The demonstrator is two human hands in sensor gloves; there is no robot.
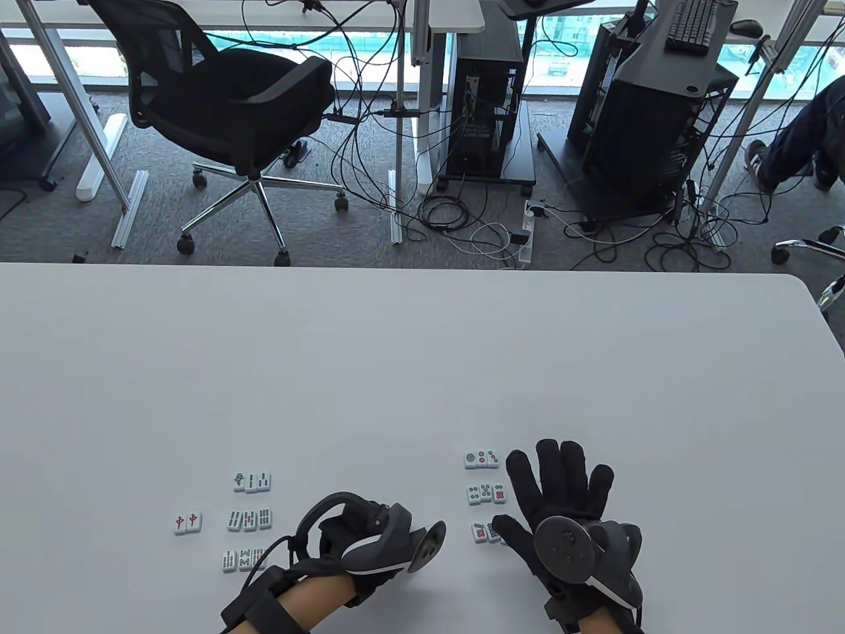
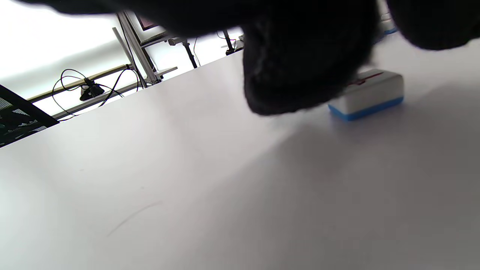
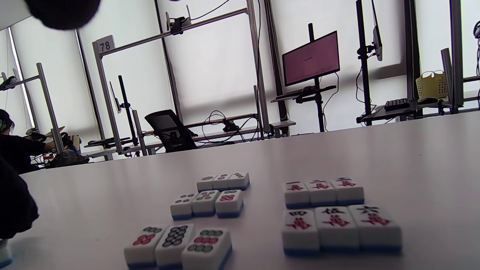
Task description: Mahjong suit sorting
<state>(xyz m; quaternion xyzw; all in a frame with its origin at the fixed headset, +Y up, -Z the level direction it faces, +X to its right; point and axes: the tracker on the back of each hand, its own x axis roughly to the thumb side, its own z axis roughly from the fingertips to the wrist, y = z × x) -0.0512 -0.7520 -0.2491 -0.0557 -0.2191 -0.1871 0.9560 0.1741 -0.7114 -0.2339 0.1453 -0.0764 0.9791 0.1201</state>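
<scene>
Left hand [image 1: 370,538] curled (right hand [image 1: 561,502] flat, spread)

Bare table [image 1: 396,370] beyond tile rows [image 1: 249,520]

Five rows of mahjong tiles [image 3: 204,204] lie on the table [image 3: 412,157].

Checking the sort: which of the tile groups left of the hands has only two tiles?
The pair of red-marked tiles, farthest left on the table. The three bamboo rows beside it each hold three tiles.
</scene>
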